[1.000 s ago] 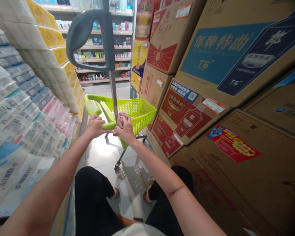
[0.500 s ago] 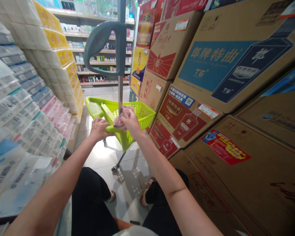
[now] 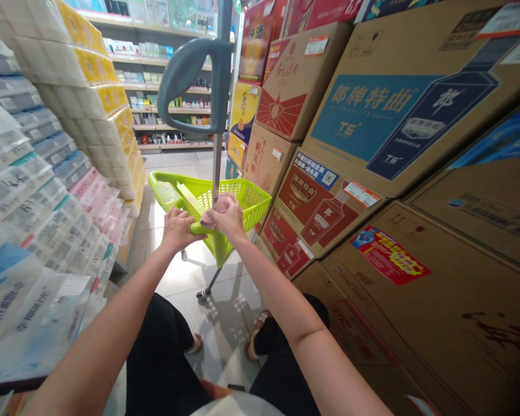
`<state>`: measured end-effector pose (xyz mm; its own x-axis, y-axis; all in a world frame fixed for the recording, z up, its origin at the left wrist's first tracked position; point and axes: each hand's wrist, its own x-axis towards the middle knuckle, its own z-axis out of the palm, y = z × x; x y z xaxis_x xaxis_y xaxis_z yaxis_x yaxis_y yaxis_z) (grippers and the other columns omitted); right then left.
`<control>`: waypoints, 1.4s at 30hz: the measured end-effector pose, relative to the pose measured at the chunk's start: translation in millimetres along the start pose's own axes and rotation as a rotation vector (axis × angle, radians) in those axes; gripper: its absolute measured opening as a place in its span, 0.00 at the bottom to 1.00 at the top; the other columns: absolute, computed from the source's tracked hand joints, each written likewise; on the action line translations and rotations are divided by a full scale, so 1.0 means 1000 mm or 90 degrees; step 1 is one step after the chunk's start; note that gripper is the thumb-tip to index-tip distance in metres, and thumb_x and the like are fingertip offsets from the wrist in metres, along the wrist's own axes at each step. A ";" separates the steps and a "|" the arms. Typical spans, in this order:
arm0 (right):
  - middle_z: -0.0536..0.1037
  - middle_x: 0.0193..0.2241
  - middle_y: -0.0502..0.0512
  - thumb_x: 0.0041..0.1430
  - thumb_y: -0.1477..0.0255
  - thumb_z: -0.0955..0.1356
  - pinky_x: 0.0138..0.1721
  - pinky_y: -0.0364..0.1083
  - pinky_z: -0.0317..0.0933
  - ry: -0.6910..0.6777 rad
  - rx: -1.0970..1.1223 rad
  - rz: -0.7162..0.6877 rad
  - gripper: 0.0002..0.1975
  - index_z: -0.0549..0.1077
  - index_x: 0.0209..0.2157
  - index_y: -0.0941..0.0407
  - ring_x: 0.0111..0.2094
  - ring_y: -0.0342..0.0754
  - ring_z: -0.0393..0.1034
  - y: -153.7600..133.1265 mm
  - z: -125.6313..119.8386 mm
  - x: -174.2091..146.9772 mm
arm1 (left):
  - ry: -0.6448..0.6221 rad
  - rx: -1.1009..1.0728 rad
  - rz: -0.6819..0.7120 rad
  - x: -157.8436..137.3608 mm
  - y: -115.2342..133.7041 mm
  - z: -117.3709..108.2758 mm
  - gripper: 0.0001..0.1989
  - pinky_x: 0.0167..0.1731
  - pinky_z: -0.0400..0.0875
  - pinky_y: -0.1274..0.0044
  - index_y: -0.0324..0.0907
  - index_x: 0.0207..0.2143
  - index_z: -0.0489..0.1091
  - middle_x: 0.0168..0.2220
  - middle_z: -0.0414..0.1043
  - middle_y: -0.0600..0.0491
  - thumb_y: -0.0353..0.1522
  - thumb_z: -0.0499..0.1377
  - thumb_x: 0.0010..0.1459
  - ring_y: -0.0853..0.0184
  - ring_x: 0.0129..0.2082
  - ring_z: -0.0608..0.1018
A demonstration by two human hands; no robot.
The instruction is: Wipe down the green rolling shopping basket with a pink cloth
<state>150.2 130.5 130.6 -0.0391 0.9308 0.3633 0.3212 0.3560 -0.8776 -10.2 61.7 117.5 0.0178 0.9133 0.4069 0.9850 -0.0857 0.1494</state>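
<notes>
Right hand (image 3: 230,221) sits slightly further right in view than 1.0 s ago, and more of the mauve cloth (image 3: 222,203) now shows beneath its fingers. Gray pole with loop grip (image 3: 221,86) also crosses the lime-green shopping-cart basket (image 3: 255,202) further right than before.

Right-hand fingers: closed on the cloth, which is bunched at the near end of the green handlebar (image 3: 196,227), against the pole (lower end hidden behind cloth and hand). Left hand (image 3: 179,230): clamped on the same handlebar, just left of the cloth. Hands close together.

Surroundings: cart ahead of the person's knees, caster (image 3: 203,294) on pale floor tiles. Right side, stacked cartons, including a blue-panelled T6 carton (image 3: 370,112). Left side, plastic-wrapped packs (image 3: 47,237) and a yellow-and-white pack stack (image 3: 104,101). Stocked shelves (image 3: 156,88) beyond.
</notes>
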 end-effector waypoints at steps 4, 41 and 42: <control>0.68 0.41 0.52 0.48 0.72 0.73 0.56 0.51 0.64 0.060 0.008 -0.072 0.11 0.73 0.36 0.55 0.48 0.51 0.67 -0.040 -0.010 0.033 | 0.018 0.008 -0.003 -0.001 0.004 0.005 0.18 0.57 0.60 0.56 0.47 0.25 0.75 0.31 0.73 0.48 0.52 0.65 0.48 0.51 0.47 0.70; 0.75 0.43 0.54 0.47 0.69 0.72 0.51 0.52 0.68 0.089 -0.100 -0.088 0.10 0.74 0.34 0.54 0.45 0.52 0.72 -0.011 -0.049 0.049 | 0.006 0.060 -0.011 -0.015 -0.010 -0.014 0.33 0.65 0.45 0.52 0.50 0.52 0.74 0.66 0.57 0.42 0.52 0.69 0.45 0.41 0.67 0.55; 0.74 0.43 0.54 0.49 0.68 0.71 0.52 0.52 0.68 0.105 -0.089 -0.115 0.11 0.74 0.36 0.54 0.46 0.52 0.72 -0.020 -0.050 0.055 | 0.003 0.063 -0.015 -0.016 -0.011 -0.014 0.32 0.65 0.45 0.53 0.51 0.51 0.75 0.66 0.57 0.42 0.52 0.68 0.45 0.42 0.67 0.55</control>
<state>188.9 170.5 183.3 0.0433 0.8236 0.5655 0.4503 0.4892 -0.7470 -23.4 42.6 122.0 -0.0060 0.9127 0.4086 0.9973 -0.0246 0.0696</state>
